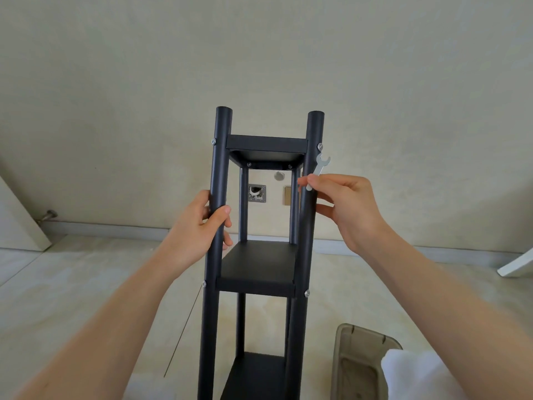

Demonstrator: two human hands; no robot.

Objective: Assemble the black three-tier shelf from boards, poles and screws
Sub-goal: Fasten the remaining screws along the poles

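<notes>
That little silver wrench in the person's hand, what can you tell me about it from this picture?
The wrench is small, flat and thin, silver-grey and metallic-looking, with an open forked jaw at its upper end. It points up, leaning slightly right. The right hand pinches its lower end between thumb and fingertips, hiding that end. It sits just right of the shelf's front right pole, a little below the silver screw at the top board, not on it.

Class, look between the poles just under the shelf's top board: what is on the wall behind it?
Behind the shelf, under the top board, the wall shows a metal socket box, a round cap and a tan plate. A rear pole covers the plate's right edge.
</notes>
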